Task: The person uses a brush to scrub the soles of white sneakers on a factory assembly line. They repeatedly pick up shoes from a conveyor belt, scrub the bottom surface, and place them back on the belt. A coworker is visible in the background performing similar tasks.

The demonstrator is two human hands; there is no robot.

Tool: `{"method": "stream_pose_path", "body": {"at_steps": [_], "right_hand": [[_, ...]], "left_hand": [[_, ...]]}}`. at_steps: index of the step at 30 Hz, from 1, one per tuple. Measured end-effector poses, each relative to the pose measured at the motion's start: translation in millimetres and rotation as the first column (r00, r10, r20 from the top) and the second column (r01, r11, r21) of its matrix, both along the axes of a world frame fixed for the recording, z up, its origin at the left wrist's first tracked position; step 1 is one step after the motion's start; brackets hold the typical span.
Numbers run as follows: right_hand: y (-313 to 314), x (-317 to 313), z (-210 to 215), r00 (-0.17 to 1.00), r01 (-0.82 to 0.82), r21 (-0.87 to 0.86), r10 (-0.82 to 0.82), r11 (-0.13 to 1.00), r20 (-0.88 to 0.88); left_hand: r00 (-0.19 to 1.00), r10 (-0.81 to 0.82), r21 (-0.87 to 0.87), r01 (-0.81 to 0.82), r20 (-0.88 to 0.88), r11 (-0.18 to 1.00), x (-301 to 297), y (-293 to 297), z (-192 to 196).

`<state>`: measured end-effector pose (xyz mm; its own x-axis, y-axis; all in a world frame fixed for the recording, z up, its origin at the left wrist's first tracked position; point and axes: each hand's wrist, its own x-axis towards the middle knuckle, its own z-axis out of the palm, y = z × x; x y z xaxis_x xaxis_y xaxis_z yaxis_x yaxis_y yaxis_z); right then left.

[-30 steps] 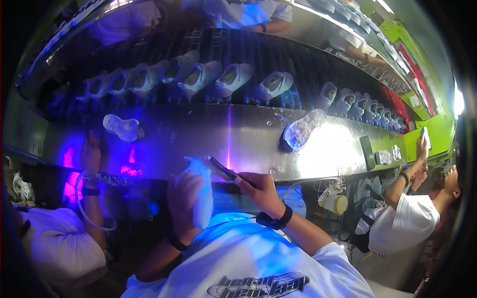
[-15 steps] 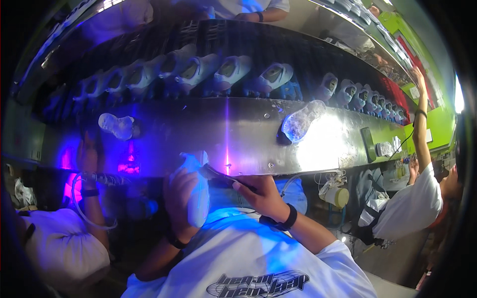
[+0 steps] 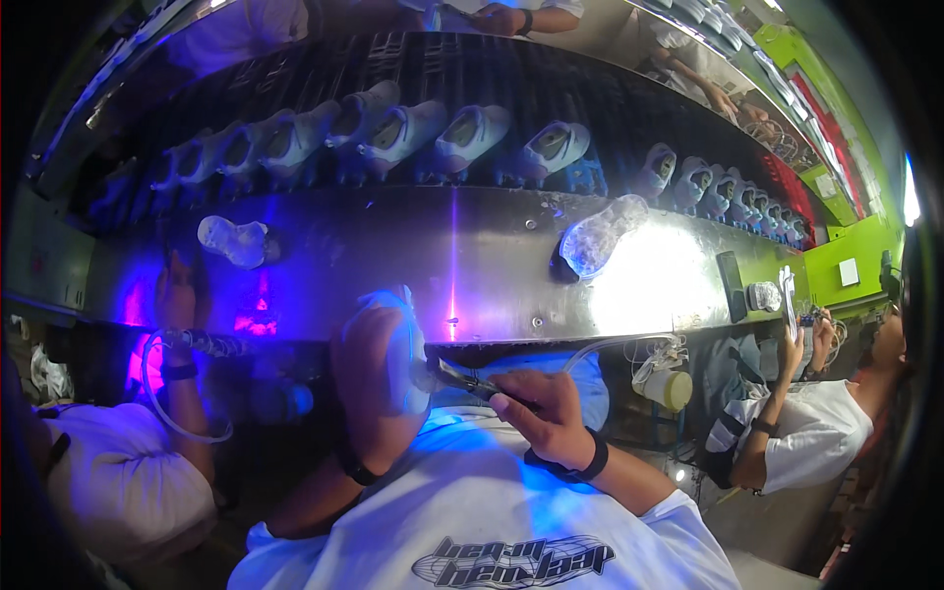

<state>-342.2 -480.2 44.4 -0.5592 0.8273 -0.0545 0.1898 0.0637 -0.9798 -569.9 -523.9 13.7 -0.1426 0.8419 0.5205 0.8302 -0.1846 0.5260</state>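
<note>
Just over the near edge of the metal bench, my left hand (image 3: 372, 388) is closed around a white shoe (image 3: 404, 339) lit blue. The shoe stands on end, and part of it is hidden behind my fingers. My right hand (image 3: 551, 408) grips dark pliers (image 3: 467, 382), whose tip meets the lower part of the shoe. What the jaws bite on is too small to make out.
A metal bench (image 3: 393, 236) runs across, bearing two pale sole-shaped pieces, one at left (image 3: 234, 242) and one at right (image 3: 602, 239). Behind it stands a row of white shoes (image 3: 472, 138). Co-workers are at left (image 3: 128, 472) and right (image 3: 806, 423).
The shoe has turned in my left hand, and the pliers have shifted from its upper end to its lower part. My right hand has moved right and nearer me. The right co-worker's raised arm has lowered.
</note>
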Motion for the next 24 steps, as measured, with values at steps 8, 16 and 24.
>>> {"method": "stream_pose_path", "body": {"at_steps": [8, 16, 24], "right_hand": [[5.2, 5.9, 28.7, 0.987, 0.098, 0.292, -0.131, 0.951, 0.094], [43.4, 15.9, 46.3, 0.971, 0.03, 0.536, -0.152, 0.843, 0.185], [82.1, -0.3, 14.4, 0.998, 0.006, 0.413, -0.03, 0.911, 0.05]], "left_hand": [[1.0, -0.006, -0.085, 0.003, -0.026, 0.996, 5.2, 25.5, 19.2], [0.997, -0.046, -0.181, 0.035, -0.058, 0.983, 3.5, 44.3, 41.4], [0.996, -0.088, -0.155, 0.086, -0.011, 0.984, -18.7, 61.8, 38.0]]}}
